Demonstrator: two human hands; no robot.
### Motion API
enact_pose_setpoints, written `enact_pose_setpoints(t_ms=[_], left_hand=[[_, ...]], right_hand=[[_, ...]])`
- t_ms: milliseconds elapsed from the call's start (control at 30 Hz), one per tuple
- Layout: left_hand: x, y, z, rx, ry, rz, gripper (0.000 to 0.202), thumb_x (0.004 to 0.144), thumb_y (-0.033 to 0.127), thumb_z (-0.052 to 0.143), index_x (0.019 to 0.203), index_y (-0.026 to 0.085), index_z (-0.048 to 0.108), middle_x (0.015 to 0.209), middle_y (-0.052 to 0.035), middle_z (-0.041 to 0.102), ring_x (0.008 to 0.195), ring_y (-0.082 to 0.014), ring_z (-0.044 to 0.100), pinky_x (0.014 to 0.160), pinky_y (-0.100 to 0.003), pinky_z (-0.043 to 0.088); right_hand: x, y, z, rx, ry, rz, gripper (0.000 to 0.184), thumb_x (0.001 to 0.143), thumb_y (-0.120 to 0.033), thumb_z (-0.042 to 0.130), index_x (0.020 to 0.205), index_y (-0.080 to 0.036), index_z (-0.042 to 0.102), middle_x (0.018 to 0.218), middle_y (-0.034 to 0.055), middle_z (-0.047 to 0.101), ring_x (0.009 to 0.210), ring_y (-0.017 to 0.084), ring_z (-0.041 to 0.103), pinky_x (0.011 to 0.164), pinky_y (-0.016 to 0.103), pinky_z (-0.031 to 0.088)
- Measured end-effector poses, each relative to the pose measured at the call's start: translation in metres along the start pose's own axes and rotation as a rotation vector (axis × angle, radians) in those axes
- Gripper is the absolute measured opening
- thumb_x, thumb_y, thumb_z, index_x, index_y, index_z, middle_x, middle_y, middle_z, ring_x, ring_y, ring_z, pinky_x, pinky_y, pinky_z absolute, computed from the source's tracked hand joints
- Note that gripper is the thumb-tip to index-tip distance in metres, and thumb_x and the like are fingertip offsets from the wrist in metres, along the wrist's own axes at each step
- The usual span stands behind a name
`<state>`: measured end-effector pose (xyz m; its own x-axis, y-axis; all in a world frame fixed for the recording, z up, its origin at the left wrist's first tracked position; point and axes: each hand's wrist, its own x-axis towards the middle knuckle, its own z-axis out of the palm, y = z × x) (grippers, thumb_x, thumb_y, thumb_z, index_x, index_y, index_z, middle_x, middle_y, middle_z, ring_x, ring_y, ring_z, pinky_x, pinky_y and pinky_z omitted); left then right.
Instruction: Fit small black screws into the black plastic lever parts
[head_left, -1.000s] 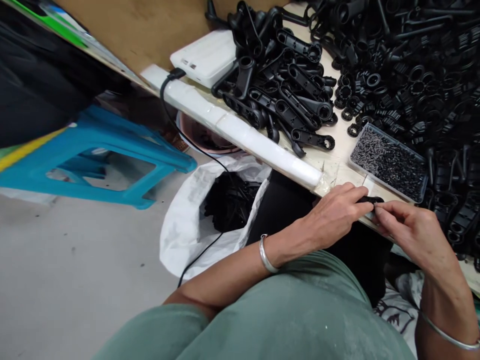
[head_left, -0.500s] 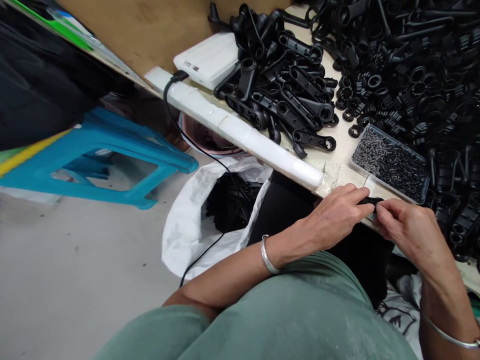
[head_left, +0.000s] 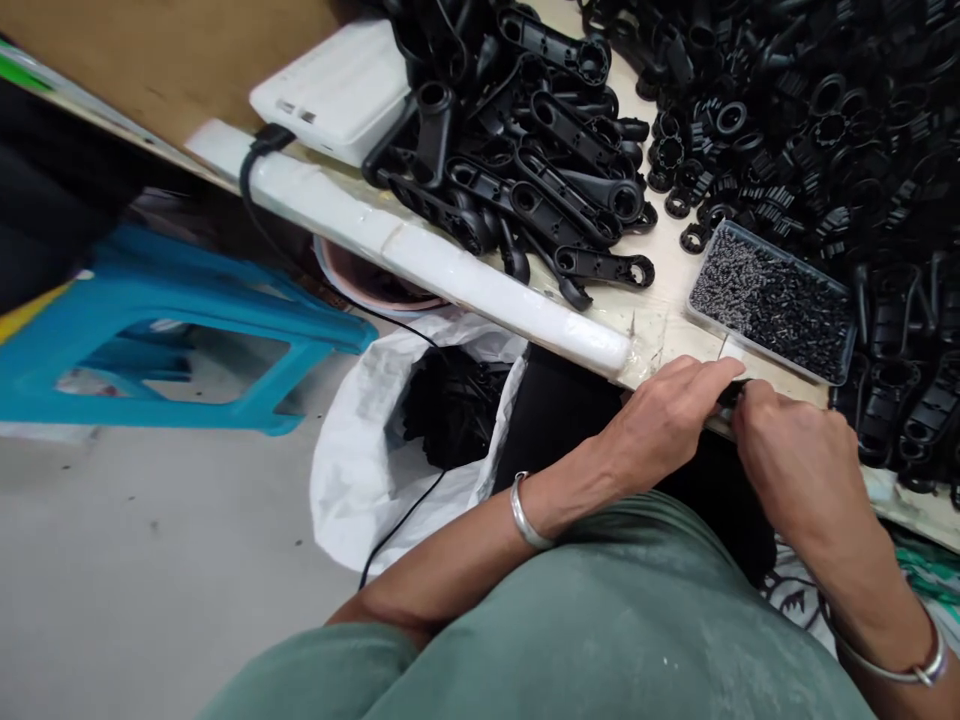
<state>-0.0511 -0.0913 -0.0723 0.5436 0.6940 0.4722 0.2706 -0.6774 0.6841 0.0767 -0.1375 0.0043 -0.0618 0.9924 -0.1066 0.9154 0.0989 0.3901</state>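
Observation:
At the table's front edge my left hand (head_left: 670, 412) is closed round a small black plastic part (head_left: 731, 393), mostly covered by the fingers. Close against it, my right hand (head_left: 796, 450) is curled shut at the other side of the same part; its fingertips are hidden, so whether it grips the part or a tool cannot be made out. Just beyond the hands lies a clear plastic box (head_left: 846, 372) of tiny dark metal screws or pins. Black plastic arms (head_left: 559, 205) with round ends are heaped to the left of the box.
Small black rings (head_left: 731, 118) and more black parts cover the back right of the table. A white power bank (head_left: 337, 95) with a black cable stands at the left, by a white padded edge strip (head_left: 442, 262). Below are a white sack (head_left: 349, 480) and a blue stool (head_left: 180, 350).
My right hand has turned knuckles-up and curled more tightly beside the black part. My left hand stays on it. The whole view has shifted slightly.

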Motion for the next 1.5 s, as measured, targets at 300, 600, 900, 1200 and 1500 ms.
enact_pose_setpoints(t_ms=[300, 600, 900, 1200, 1500], left_hand=[[0.003, 0.000, -0.007, -0.010, -0.121, 0.043, 0.028, 0.100, 0.005, 0.036, 0.103, 0.012, 0.063, 0.106, -0.0076, 0.067, 0.095, -0.0163, 0.057, 0.089, -0.027, 0.050], [0.002, -0.001, -0.008, 0.107, -0.151, 0.101, 0.030, 0.101, 0.009, 0.037, 0.101, 0.013, 0.067, 0.111, -0.0094, 0.065, 0.094, -0.0181, 0.054, 0.088, -0.029, 0.050], [0.004, 0.002, -0.013, 0.181, -0.220, 0.088, 0.032, 0.097, 0.005, 0.038, 0.105, 0.016, 0.067, 0.113, -0.0094, 0.064, 0.095, -0.0185, 0.056, 0.086, -0.031, 0.051], [0.004, 0.003, -0.009, 0.216, -0.198, 0.136, 0.030, 0.096, 0.005, 0.041, 0.104, 0.015, 0.068, 0.118, -0.0126, 0.065, 0.098, -0.0195, 0.060, 0.089, -0.034, 0.053], [-0.003, 0.004, 0.003, 0.050, 0.062, 0.165, 0.029, 0.098, 0.006, 0.040, 0.113, 0.015, 0.063, 0.118, -0.0106, 0.066, 0.104, -0.0158, 0.061, 0.089, -0.029, 0.056]], right_hand=[[0.017, 0.055, 0.019, 1.072, -0.424, 0.049, 0.032, 0.091, -0.041, 0.046, 0.070, -0.019, 0.055, 0.066, 0.0049, 0.069, 0.052, 0.015, 0.064, 0.053, 0.025, 0.047], [0.018, 0.044, 0.012, 0.915, -0.319, 0.044, 0.029, 0.089, -0.034, 0.050, 0.065, -0.020, 0.054, 0.056, 0.0034, 0.062, 0.048, 0.014, 0.058, 0.049, 0.024, 0.040], [-0.015, 0.045, 0.042, 1.657, -0.074, 0.467, 0.055, 0.073, -0.060, 0.079, 0.105, -0.017, 0.069, 0.074, 0.0043, 0.072, 0.052, 0.014, 0.065, 0.051, 0.026, 0.059], [-0.026, 0.034, 0.057, 1.777, 0.042, 0.529, 0.056, 0.080, -0.056, 0.076, 0.118, -0.016, 0.067, 0.085, 0.0093, 0.076, 0.068, 0.021, 0.074, 0.058, 0.031, 0.065], [-0.026, 0.026, 0.058, 2.026, 0.126, 0.600, 0.052, 0.075, -0.042, 0.084, 0.119, -0.019, 0.068, 0.099, 0.0081, 0.077, 0.084, 0.026, 0.076, 0.073, 0.038, 0.067]])
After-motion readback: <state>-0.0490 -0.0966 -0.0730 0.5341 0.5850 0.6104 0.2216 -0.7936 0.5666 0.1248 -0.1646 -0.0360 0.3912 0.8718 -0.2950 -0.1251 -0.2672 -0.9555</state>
